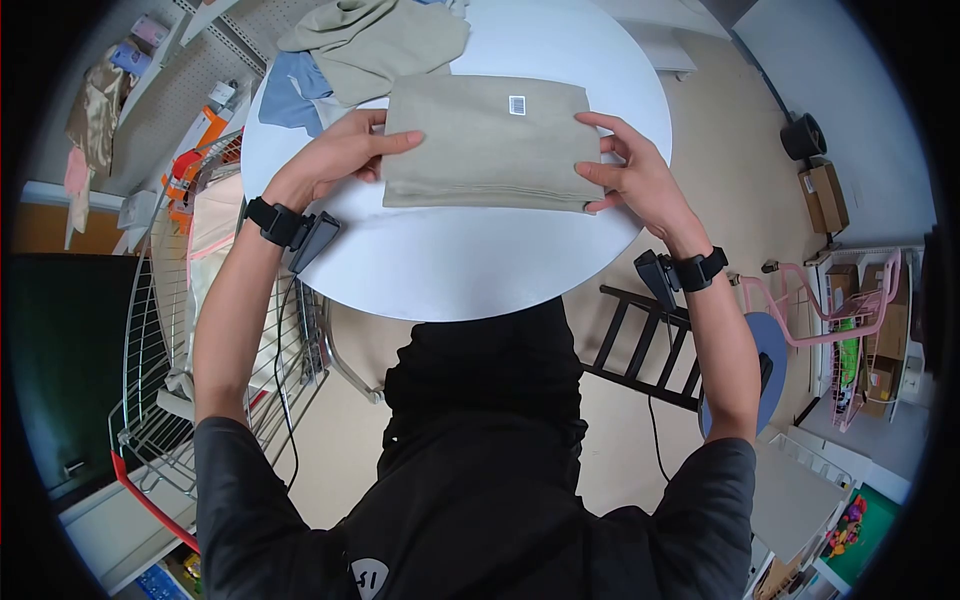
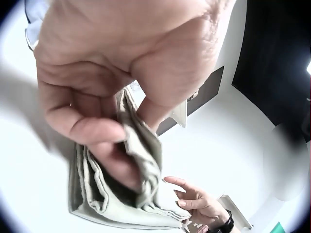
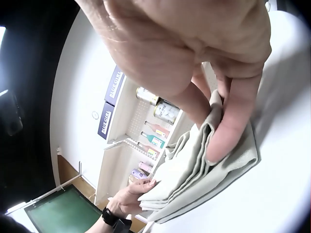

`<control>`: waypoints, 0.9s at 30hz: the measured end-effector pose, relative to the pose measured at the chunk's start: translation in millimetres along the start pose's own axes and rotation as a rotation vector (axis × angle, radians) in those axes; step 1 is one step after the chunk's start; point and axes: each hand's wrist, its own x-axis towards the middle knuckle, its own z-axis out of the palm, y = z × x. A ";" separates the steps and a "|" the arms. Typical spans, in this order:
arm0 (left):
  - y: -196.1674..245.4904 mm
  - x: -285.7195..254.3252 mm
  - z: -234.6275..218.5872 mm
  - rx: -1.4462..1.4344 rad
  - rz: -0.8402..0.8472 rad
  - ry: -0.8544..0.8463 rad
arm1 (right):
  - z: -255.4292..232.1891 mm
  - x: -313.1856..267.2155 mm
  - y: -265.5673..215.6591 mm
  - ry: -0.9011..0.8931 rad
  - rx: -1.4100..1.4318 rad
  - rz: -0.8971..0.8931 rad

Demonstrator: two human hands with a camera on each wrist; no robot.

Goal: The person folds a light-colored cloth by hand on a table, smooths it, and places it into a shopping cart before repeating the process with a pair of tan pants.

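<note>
A folded grey-green cloth (image 1: 480, 150) with a small barcode label (image 1: 517, 105) lies on the round white table (image 1: 450, 270). The left hand (image 1: 345, 155) grips its left edge, thumb on top; in the left wrist view the fingers (image 2: 116, 165) reach in between the layers. At the right edge, the right hand (image 1: 640, 180) pinches the cloth, thumb above; the right wrist view shows stacked layers (image 3: 194, 179) between thumb and fingers. Both wrists wear black straps with small cameras.
Behind the folded cloth lie a loose grey-green garment (image 1: 375, 45) and a blue one (image 1: 292, 95). A wire shopping cart (image 1: 150, 330) stands left of the table, a black rack (image 1: 640, 345) and a pink cart (image 1: 830, 310) to the right.
</note>
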 end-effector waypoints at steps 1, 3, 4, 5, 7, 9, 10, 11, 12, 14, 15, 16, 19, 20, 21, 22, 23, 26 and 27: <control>-0.8 0.2 -1.4 -0.031 0.031 0.017 | -0.5 -0.2 0.9 0.011 0.028 -0.007; 0.5 -4.2 -0.9 -0.085 0.052 0.021 | -1.9 -1.8 3.2 0.033 0.084 -0.017; 2.6 -9.8 0.1 -0.108 0.043 0.008 | -2.0 -2.5 6.8 0.038 0.062 -0.006; 4.0 -13.9 1.1 -0.131 0.036 -0.003 | -1.5 -4.1 11.4 0.043 0.040 0.002; -12.1 -13.0 8.6 -0.039 0.043 0.028 | 0.6 -8.8 16.6 0.067 -0.032 0.004; -24.5 -10.3 17.0 -0.001 0.041 0.070 | 6.5 -11.5 19.1 0.099 -0.132 -0.006; -27.0 -9.4 18.2 0.003 0.072 0.111 | 9.0 -10.3 21.5 0.133 -0.232 -0.087; -26.0 -10.3 21.3 0.007 0.101 0.150 | 11.7 -9.9 25.1 0.167 -0.330 -0.166; -24.9 -10.8 24.4 0.010 0.131 0.188 | 12.9 -10.4 27.5 0.202 -0.430 -0.243; -17.0 -11.7 23.7 0.022 0.145 0.227 | 12.7 -10.8 25.4 0.234 -0.393 -0.262; -14.9 -12.3 22.7 0.028 0.151 0.248 | 12.4 -10.8 24.8 0.248 -0.375 -0.273; -17.6 -10.3 22.4 -0.002 0.190 0.255 | 11.7 -10.5 25.8 0.256 -0.366 -0.263; -39.0 4.1 22.0 -0.014 0.274 0.259 | 9.5 -11.1 32.0 0.271 -0.358 -0.236; -43.7 6.7 22.7 0.033 0.281 0.250 | 9.8 -11.8 36.1 0.267 -0.366 -0.232; -47.0 10.1 22.7 0.081 0.288 0.242 | 9.4 -12.1 38.2 0.264 -0.375 -0.228; -50.4 12.5 22.0 0.187 0.300 0.263 | 8.7 -12.4 38.6 0.288 -0.395 -0.281; -40.3 5.1 24.2 0.293 0.309 0.284 | 8.8 -13.0 38.5 0.311 -0.413 -0.332; -14.9 -16.3 32.8 0.538 0.281 0.318 | 14.3 -22.6 27.0 0.325 -0.473 -0.377; -10.8 -20.0 35.3 0.608 0.268 0.324 | 16.7 -27.0 21.3 0.326 -0.495 -0.376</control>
